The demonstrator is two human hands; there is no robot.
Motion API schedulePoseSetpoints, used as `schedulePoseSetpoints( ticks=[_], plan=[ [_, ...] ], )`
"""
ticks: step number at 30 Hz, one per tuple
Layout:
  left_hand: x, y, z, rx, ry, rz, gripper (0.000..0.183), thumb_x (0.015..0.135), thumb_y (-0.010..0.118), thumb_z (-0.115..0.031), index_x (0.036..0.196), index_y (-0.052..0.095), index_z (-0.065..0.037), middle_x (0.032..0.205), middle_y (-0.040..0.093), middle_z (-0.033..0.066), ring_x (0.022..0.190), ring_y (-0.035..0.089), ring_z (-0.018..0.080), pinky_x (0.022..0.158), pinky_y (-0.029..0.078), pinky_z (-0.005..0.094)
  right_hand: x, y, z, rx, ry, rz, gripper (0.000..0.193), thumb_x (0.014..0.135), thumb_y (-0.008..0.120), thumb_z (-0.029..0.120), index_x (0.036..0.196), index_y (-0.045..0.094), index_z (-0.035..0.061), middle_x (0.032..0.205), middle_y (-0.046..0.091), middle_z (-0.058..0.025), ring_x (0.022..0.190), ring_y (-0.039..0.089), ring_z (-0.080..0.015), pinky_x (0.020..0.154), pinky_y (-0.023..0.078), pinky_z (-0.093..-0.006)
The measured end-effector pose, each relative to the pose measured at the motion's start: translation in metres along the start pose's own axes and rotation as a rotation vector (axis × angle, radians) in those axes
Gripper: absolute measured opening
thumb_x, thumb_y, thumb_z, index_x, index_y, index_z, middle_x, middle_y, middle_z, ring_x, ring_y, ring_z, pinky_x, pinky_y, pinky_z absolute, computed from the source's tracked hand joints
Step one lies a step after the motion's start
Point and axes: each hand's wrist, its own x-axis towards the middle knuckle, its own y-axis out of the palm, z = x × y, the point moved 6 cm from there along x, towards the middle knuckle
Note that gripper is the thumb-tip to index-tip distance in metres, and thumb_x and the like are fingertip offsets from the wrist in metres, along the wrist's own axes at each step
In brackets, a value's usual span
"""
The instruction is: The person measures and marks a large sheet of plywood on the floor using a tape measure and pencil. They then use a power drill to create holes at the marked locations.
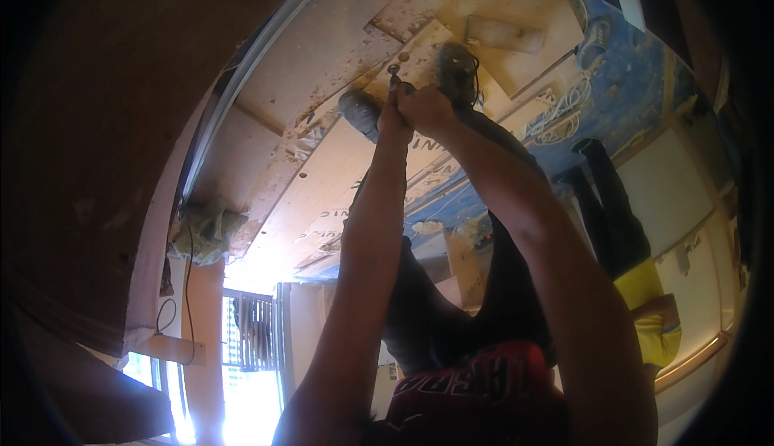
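Both my hands are together in front of me, between my two dark shoes, above a wooden board (322, 180). My left hand (393, 114) is closed around a small dark tool with a round end (393, 70), which points away from me. I cannot make out its exact kind. Close against the left hand, my right hand (426, 110) is closed too, its fingers curled. Whatever it grips is hidden behind the hand.
Dusty wooden boards and a loose wood piece (505, 35) lie around my feet. White cable (564, 116) is coiled on the blue floor sheet (625, 59). A person in a yellow top (657, 317) stands at the right. A crumpled cloth (205, 232) is at the left.
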Motion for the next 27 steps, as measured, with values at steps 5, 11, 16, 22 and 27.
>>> schedulePoseSetpoints(
  ticks=[5, 11, 16, 22, 27],
  plan=[
    [0.003, 0.003, 0.005, -0.029, 0.046, 0.066, 0.030, 0.098, 0.064, -0.026, 0.119, 0.064, -0.005, 0.111, 0.068, 0.0086, 0.103, 0.067, 0.0228, 0.091, 0.057, 0.0377, -0.002, 0.001, -0.003, -0.009, -0.021, -0.019, 0.025, 0.092, 0.056, 0.015, 0.109, 0.057, -0.0032, 0.077, 0.073, -0.0158, 0.072, 0.074, -0.0323, 0.065, 0.059, -0.0425],
    [0.008, 0.004, 0.007, 0.003, 0.061, -0.001, 0.034, 0.097, 0.066, -0.024, 0.123, 0.061, -0.002, 0.111, 0.067, 0.0099, 0.102, 0.067, 0.0228, 0.088, 0.058, 0.0372, 0.002, 0.005, -0.012, 0.021, -0.009, 0.065, 0.027, 0.093, 0.056, 0.017, 0.110, 0.055, -0.0039, 0.078, 0.073, -0.0166, 0.073, 0.074, -0.0322, 0.064, 0.059, -0.0419],
    [0.000, 0.011, 0.003, 0.009, 0.064, 0.029, 0.035, 0.097, 0.066, -0.024, 0.123, 0.061, -0.001, 0.111, 0.067, 0.0096, 0.102, 0.067, 0.0227, 0.087, 0.059, 0.0367, 0.001, 0.002, -0.009, -0.003, -0.010, 0.018, 0.026, 0.093, 0.056, 0.018, 0.109, 0.055, -0.0022, 0.077, 0.073, -0.0155, 0.072, 0.074, -0.0305, 0.064, 0.058, -0.0408],
    [0.004, 0.006, 0.004, 0.008, 0.030, -0.008, 0.020, 0.096, 0.067, -0.021, 0.112, 0.067, -0.010, 0.103, 0.070, 0.0060, 0.097, 0.068, 0.0225, 0.087, 0.058, 0.0378, -0.001, 0.004, -0.008, -0.044, -0.004, -0.052, 0.026, 0.093, 0.057, 0.018, 0.110, 0.055, -0.0011, 0.075, 0.073, -0.0120, 0.068, 0.074, -0.0274, 0.062, 0.058, -0.0396],
    [0.009, 0.002, 0.004, 0.004, 0.020, 0.008, 0.020, 0.096, 0.067, -0.023, 0.112, 0.067, -0.011, 0.103, 0.070, 0.0065, 0.098, 0.068, 0.0230, 0.088, 0.058, 0.0383, -0.001, 0.001, -0.006, -0.055, -0.012, -0.053, 0.026, 0.092, 0.058, 0.018, 0.109, 0.056, -0.0014, 0.072, 0.073, -0.0110, 0.067, 0.074, -0.0274, 0.061, 0.057, -0.0391]
  ],
)
